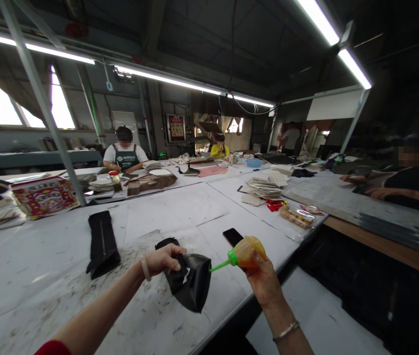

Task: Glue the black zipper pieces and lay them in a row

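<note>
My left hand point(165, 260) pinches the edge of a black leather-like piece point(193, 286), which is held up over the table with its opening bent toward the right. My right hand point(263, 277) is wrapped round a squeeze bottle point(251, 249) of amber liquid with a green cap and long green nozzle. The nozzle tip points left and meets, or nearly meets, the black piece's edge; I cannot tell if it touches. A second black piece point(103, 241) with a seam down its middle lies flat to the left. Behind the bottle lies a dark phone point(232, 236).
The white table point(180, 207) has smudges near my left arm. Stacked pale pieces point(263, 187), red packets point(275, 204) and a clear food pack point(297, 217) lie right of centre. A metal post point(43, 103) rises at left. Other people point(126, 155) sit around the tables.
</note>
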{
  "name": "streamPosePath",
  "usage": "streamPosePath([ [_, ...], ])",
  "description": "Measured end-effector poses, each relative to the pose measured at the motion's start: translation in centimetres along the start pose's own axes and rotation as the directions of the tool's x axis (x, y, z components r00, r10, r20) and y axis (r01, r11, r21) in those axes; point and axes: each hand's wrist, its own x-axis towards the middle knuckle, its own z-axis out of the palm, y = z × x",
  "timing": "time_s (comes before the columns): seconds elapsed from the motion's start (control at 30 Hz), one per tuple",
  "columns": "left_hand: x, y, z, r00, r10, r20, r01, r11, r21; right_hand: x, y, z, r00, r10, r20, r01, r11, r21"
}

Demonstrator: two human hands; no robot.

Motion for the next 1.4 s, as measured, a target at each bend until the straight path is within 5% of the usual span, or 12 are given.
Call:
streamPosePath([
  [0.4,0.7,0.0,0.0,1.0,0.009,-0.001,-0.009,0.999,-0.047,-1.1,-0.8,0.2,0.999,-0.031,-0.033,0.031,1.0,0.001],
  [1.0,1.3,1.1,0.8,0.987,-0.007,-0.163,-0.004,0.998,-0.068,-1.9,-0.1,-0.5,0.996,-0.051,-0.075,0.056,0.996,0.067],
  [1.3,0.6,5.4,2.7,0.965,-0.052,-0.256,0.043,0.998,-0.042,-2.5,-0.6,0.9,0.996,0.039,-0.081,-0.016,0.965,0.262],
  [1.4,0.3,7.2,3.6,0.947,-0.117,-0.3,0.093,0.991,-0.091,-2.2,-1.6,1.6,0.989,-0.005,-0.147,0.054,0.942,0.331],
])
